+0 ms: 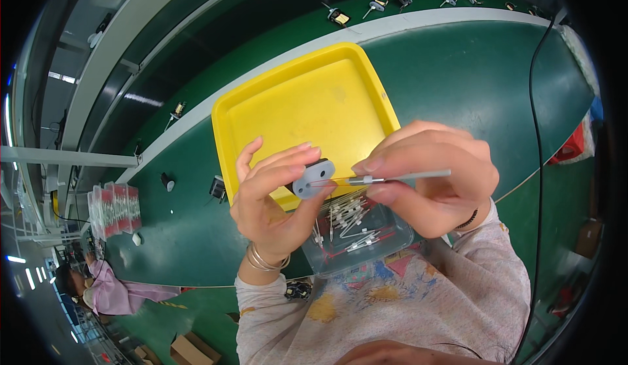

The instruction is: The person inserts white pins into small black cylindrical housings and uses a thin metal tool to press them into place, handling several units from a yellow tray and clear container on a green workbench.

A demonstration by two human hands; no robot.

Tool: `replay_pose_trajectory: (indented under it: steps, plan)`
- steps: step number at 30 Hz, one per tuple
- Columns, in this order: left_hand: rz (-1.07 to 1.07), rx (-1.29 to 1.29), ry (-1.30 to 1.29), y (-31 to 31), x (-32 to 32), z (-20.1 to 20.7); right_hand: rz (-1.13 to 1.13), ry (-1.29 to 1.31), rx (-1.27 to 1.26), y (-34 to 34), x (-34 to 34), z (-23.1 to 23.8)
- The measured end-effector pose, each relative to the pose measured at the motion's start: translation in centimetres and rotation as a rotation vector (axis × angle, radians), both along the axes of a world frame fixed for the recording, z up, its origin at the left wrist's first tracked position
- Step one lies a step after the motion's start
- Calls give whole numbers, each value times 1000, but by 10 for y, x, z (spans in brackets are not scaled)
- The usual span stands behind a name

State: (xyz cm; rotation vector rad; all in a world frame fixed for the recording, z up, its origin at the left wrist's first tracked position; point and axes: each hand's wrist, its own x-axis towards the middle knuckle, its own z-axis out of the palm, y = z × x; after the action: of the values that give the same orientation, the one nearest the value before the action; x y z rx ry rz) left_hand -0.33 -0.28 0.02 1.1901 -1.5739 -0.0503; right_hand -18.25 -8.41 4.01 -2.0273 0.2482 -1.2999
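My left hand pinches a small black part with a pale grey oval face plate, in which a few round holes show. Across from it, my right hand grips a thin rod-shaped piece with a metal fitting and a white sleeve. Fine reddish wires run from its tip to the plate; whether they pass into a hole I cannot tell. Below my hands, a clear plastic bin holds several similar white-sleeved pieces. Under and beyond both hands lies a yellow tray.
Several small black-and-grey parts lie on the green strip behind a pale rail. Stacked clear boxes stand at the left. A black cable hangs at the right. A person in pink is at the far left.
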Motion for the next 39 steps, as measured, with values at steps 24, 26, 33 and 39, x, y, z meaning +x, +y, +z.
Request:
replay_pose_trajectory:
  steps: [24, 26, 33, 39]
  plan:
    - [80, -37, -49, 0, -3, 2, -149, -154, -465, 7, 12, -21]
    - [86, -36, -50, 0, -3, 1, -158, -159, -498, 8, 13, -21]
    - [111, -31, -106, 1, -3, 3, -146, -139, -456, 8, 14, -23]
    - [81, -19, -135, 2, -2, 3, -110, -64, -361, 6, 17, -26]
